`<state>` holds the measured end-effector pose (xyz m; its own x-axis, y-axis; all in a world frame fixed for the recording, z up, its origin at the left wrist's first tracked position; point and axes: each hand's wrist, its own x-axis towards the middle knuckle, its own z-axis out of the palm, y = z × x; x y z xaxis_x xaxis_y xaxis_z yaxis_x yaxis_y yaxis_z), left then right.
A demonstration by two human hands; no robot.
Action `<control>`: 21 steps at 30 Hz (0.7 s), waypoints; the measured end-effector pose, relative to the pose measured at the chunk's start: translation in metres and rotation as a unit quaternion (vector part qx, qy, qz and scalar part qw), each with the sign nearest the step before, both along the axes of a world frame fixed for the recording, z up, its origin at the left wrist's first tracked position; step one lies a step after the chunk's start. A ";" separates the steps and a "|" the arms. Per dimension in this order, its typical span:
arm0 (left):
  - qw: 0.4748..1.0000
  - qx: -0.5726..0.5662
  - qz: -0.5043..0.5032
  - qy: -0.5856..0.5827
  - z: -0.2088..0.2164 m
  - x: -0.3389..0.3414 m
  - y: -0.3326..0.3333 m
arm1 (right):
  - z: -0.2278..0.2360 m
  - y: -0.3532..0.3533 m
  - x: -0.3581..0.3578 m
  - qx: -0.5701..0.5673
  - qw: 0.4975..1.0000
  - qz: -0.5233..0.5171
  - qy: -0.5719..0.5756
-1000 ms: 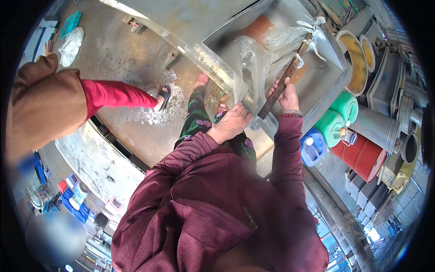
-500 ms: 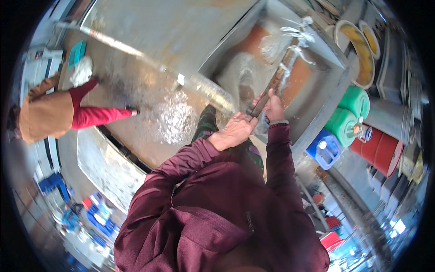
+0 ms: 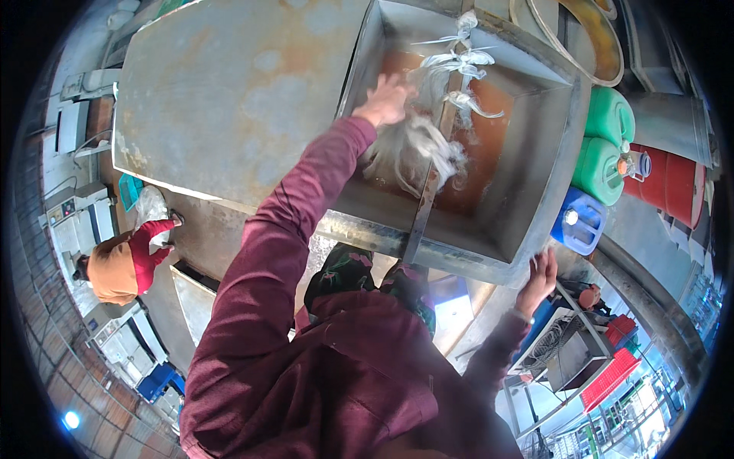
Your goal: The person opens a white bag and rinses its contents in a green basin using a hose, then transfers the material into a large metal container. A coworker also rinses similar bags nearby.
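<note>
Over the left part of a grey metal tank (image 3: 527, 206) holding brownish liquid, my left hand (image 3: 386, 99) reaches out, a little blurred, its fingers apart and nothing seen in them. A long narrow bar (image 3: 420, 222) lies across the tank, its near end over the front rim. Whitish, tied plastic-like bundles (image 3: 462, 57) hang on the bar's far part. A loose pale clump (image 3: 432, 145) spreads around its middle, partly in the liquid. Outside the tank's near right corner, my right hand (image 3: 537, 283) is raised and empty, fingers loosely spread.
A broad grey metal surface (image 3: 229, 92) adjoins the tank on the left. To the right stand green jugs (image 3: 604, 157), a blue jug (image 3: 579, 222) and a red drum (image 3: 673, 183). At the far left a person (image 3: 118, 268) bends beside a whitish bag (image 3: 151, 206).
Both hands have let go of the bar, which now rests across the front rim. My left hand has moved forward over the tank, my right hand back and rightward.
</note>
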<state>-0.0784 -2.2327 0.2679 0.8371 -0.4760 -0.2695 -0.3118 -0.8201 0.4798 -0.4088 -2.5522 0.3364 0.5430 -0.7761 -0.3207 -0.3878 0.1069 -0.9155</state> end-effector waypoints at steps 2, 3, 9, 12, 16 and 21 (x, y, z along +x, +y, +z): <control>0.991 0.114 -0.031 -0.068 0.061 0.024 -0.008 | -0.006 -0.001 -0.043 -0.003 0.999 -0.029 0.029; 0.989 0.125 -0.055 -0.057 0.080 0.035 0.001 | -0.008 -0.002 -0.058 -0.006 0.998 -0.034 0.050; 0.976 0.061 0.033 -0.208 0.180 0.001 0.104 | 0.025 -0.008 -0.057 -0.462 0.806 0.110 0.353; 0.949 0.089 0.186 -0.240 0.203 -0.067 0.178 | 0.060 -0.025 -0.026 -0.525 0.723 0.172 0.415; 0.898 0.210 0.354 -0.153 0.210 -0.199 0.253 | 0.067 -0.042 0.016 -0.567 0.718 0.226 0.335; 0.836 0.259 0.461 -0.149 0.211 -0.352 0.291 | 0.060 -0.020 0.087 -0.578 0.714 0.345 0.194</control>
